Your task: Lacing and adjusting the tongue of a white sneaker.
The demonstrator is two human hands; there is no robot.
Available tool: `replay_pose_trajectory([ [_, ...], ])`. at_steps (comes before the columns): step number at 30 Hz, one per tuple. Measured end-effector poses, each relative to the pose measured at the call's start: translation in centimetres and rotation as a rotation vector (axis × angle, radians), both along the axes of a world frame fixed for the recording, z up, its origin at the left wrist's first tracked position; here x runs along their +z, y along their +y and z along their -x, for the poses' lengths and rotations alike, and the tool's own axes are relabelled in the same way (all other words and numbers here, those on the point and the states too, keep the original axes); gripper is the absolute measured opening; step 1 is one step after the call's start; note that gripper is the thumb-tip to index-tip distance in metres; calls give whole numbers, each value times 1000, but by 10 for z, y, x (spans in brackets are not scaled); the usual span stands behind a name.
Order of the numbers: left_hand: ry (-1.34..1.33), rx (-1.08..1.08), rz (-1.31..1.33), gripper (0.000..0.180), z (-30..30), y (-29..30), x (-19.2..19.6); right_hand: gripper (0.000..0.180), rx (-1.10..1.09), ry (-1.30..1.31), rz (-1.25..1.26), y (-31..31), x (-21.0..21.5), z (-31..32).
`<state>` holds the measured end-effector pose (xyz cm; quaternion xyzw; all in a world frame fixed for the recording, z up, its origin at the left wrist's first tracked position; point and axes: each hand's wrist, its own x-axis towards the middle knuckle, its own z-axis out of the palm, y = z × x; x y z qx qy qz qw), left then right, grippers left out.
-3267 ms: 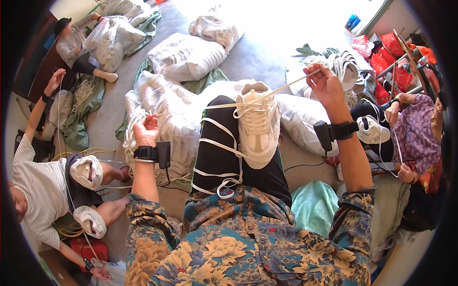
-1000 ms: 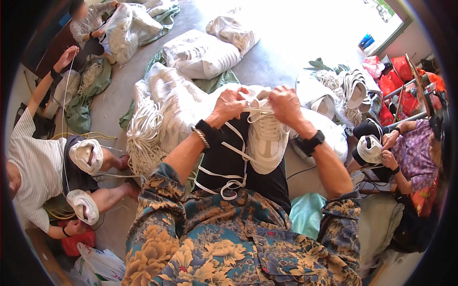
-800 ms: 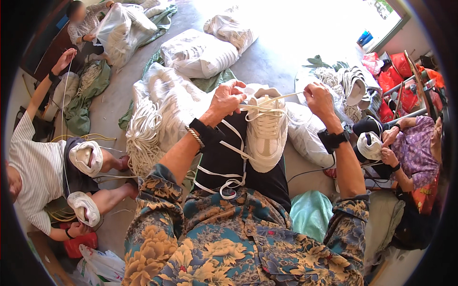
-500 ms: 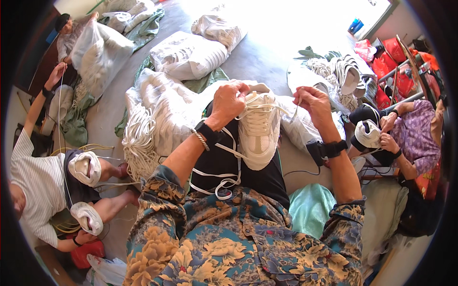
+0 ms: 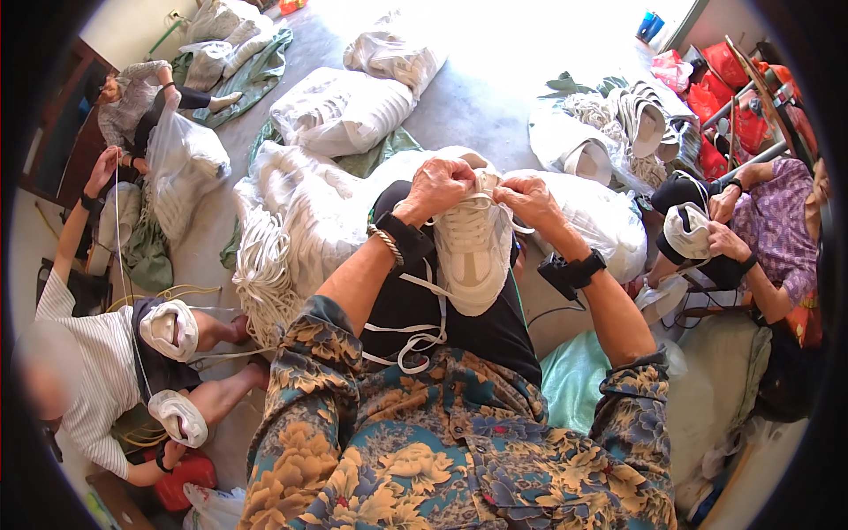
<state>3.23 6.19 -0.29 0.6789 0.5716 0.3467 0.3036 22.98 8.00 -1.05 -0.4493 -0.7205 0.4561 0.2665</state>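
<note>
A: Hands?
B: Left hand (image 5: 444,184) and right hand (image 5: 526,196) are pinched nearly closed, apparently on flat white lace (image 5: 426,284); exact grip hidden.
A: Progress?
B: Cream mesh-toed sneaker (image 5: 474,265) is propped on black trousers (image 5: 484,340), toe near. Lower rows laced; top seemingly unfinished, lace slack at left.

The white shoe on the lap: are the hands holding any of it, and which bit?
The left hand and right hand seem to pinch the lace near the ankle end of the shoe; the exact spots are hidden.
</note>
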Motion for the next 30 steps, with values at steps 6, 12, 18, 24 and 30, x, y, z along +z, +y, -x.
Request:
replay_pose_trajectory([
  [6, 31, 4, -118, 15, -5, 0, -5, 27, -85, -190, -355, -14, 17, 9],
  [12, -18, -2, -58, 15, -2, -8, -5, 23, 14, -455, -659, -18, 15, 26],
  [18, 25, 17, -97, 16, -4, -4, -6, 17, 124, -65, -194, 11, 22, 6],
  [24, 19, -7, 22, 13, -6, -5, 0, 28, 246, 69, -10, 23, 24, 15],
  [30, 255, 134, -553, 2, 7, -17, 0, 23, 342, 17, 125, 25, 26, 8],
])
